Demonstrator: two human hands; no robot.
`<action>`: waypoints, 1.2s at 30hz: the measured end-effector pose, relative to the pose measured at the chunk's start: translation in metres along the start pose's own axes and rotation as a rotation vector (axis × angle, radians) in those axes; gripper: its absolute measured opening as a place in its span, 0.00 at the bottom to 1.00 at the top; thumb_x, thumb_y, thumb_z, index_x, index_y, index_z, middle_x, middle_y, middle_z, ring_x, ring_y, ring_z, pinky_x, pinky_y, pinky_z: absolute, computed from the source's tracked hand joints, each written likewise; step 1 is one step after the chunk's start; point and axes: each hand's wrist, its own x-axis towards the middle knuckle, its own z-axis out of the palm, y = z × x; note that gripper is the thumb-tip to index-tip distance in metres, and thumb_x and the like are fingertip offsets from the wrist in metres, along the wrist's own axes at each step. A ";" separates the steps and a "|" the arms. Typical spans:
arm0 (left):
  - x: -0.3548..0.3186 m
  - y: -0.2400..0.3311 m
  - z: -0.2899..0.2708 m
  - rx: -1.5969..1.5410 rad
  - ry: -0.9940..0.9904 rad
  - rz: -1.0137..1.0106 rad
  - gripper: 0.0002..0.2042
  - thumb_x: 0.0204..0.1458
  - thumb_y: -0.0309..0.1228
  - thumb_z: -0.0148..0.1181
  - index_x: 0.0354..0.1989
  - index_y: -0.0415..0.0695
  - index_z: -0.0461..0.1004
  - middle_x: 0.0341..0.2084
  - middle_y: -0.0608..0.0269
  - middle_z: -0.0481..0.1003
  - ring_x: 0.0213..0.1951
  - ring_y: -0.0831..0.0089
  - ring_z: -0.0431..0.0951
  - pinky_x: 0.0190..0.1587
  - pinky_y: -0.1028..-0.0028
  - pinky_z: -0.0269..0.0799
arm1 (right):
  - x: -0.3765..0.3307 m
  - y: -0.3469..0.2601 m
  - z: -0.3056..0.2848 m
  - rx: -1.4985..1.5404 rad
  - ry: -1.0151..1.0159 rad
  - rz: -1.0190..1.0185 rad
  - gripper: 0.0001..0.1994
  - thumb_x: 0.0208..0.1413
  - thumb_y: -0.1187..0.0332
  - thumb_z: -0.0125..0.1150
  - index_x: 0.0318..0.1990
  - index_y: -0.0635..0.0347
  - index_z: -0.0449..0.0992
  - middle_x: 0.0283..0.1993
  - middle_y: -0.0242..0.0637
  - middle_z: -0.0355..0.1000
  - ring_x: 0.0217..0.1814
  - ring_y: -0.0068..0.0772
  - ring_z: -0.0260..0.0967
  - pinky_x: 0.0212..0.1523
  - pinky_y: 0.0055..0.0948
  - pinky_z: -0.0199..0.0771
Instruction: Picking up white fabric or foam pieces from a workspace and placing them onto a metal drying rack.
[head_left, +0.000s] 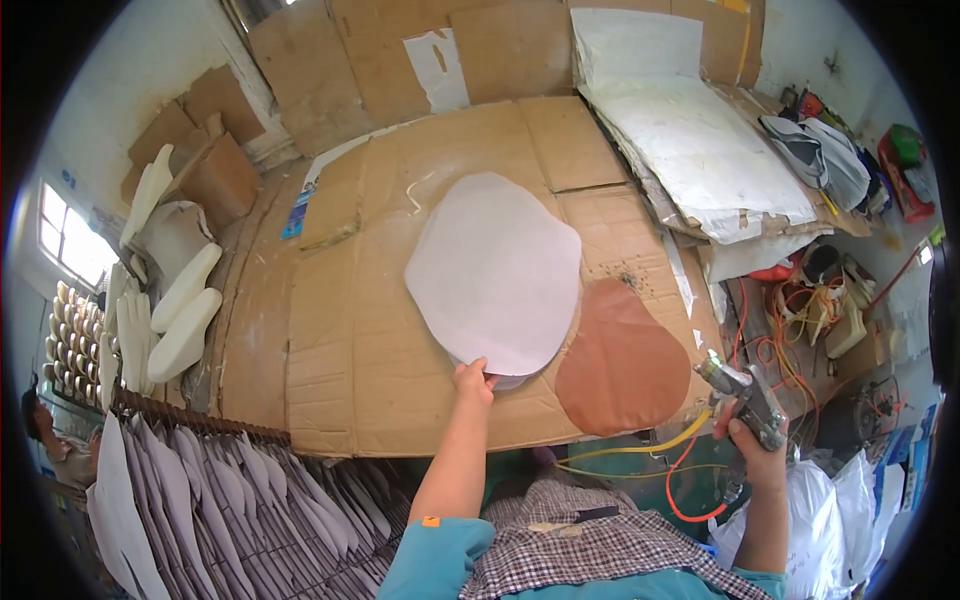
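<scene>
A pale grey, rounded sheet with wavy edges lies flat on the cardboard-covered table. My left hand pinches its near edge, thumb and fingers closed on it. Just under that edge another pale layer shows; how many lie below I cannot tell. My right hand is wrapped round a metal spray gun, held off the table's near right corner with its nozzle up and to the left. Hoses run near the gun. Between the two hands, a reddish-brown leather-like piece lies flat, close against the pale sheet's right edge.
Many similar pale pieces hang on a rack at the lower left. White foam shapes stand left of the table. White sheets are stacked at the back right. An orange hose and a yellow hose loop by the near edge.
</scene>
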 end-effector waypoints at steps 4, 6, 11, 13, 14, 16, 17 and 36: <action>-0.002 0.001 -0.008 0.014 -0.013 0.016 0.13 0.43 0.18 0.51 0.40 0.40 0.65 0.40 0.57 0.68 0.40 0.61 0.70 0.37 0.58 0.72 | -0.019 -0.001 -0.020 -0.142 -0.119 0.028 0.24 0.44 0.75 0.59 0.51 0.68 0.63 0.29 0.33 0.68 0.28 0.23 0.67 0.31 0.23 0.70; -0.004 0.000 -0.009 0.006 -0.066 0.052 0.13 0.43 0.18 0.51 0.40 0.41 0.65 0.38 0.58 0.69 0.38 0.62 0.71 0.35 0.61 0.73 | -0.025 0.000 -0.017 -0.097 -0.155 0.030 0.24 0.44 0.75 0.59 0.52 0.68 0.62 0.29 0.34 0.68 0.28 0.23 0.67 0.31 0.24 0.70; -0.003 -0.002 -0.012 0.015 -0.082 0.053 0.15 0.43 0.18 0.51 0.41 0.41 0.65 0.38 0.57 0.69 0.38 0.62 0.71 0.35 0.62 0.73 | -0.012 0.009 0.008 0.100 -0.057 -0.060 0.26 0.45 0.76 0.59 0.54 0.67 0.60 0.29 0.34 0.68 0.28 0.25 0.68 0.31 0.25 0.71; -0.004 -0.002 -0.007 0.012 -0.098 0.051 0.16 0.43 0.18 0.51 0.43 0.41 0.64 0.39 0.57 0.69 0.39 0.61 0.71 0.35 0.61 0.73 | -0.014 0.006 0.007 0.094 -0.073 -0.063 0.25 0.45 0.75 0.59 0.53 0.67 0.60 0.29 0.35 0.68 0.29 0.25 0.68 0.32 0.25 0.70; -0.005 -0.003 -0.004 -0.051 -0.119 0.015 0.17 0.43 0.18 0.52 0.44 0.41 0.63 0.41 0.56 0.68 0.39 0.61 0.71 0.35 0.61 0.73 | -0.019 0.007 0.003 0.025 -0.156 -0.063 0.25 0.46 0.75 0.59 0.54 0.67 0.60 0.30 0.35 0.68 0.30 0.26 0.68 0.32 0.25 0.70; -0.006 -0.004 0.000 -0.114 -0.136 -0.017 0.18 0.43 0.17 0.52 0.45 0.41 0.62 0.42 0.55 0.67 0.40 0.60 0.72 0.34 0.60 0.73 | -0.025 0.008 -0.002 -0.085 -0.297 -0.092 0.25 0.47 0.73 0.59 0.53 0.68 0.60 0.31 0.36 0.69 0.32 0.26 0.69 0.33 0.26 0.71; -0.006 -0.002 0.003 -0.098 -0.129 -0.018 0.19 0.43 0.17 0.52 0.46 0.41 0.61 0.44 0.55 0.66 0.41 0.59 0.72 0.35 0.59 0.73 | -0.028 0.006 0.000 -0.084 -0.304 -0.092 0.25 0.47 0.73 0.59 0.53 0.68 0.60 0.31 0.36 0.69 0.32 0.26 0.69 0.33 0.26 0.71; -0.241 0.252 -0.158 0.076 -0.089 1.065 0.18 0.52 0.33 0.36 0.40 0.32 0.69 0.37 0.51 0.72 0.39 0.60 0.74 0.42 0.59 0.70 | -0.054 -0.018 0.010 -0.025 -0.016 0.003 0.26 0.45 0.72 0.59 0.54 0.67 0.60 0.30 0.34 0.68 0.28 0.25 0.68 0.31 0.23 0.70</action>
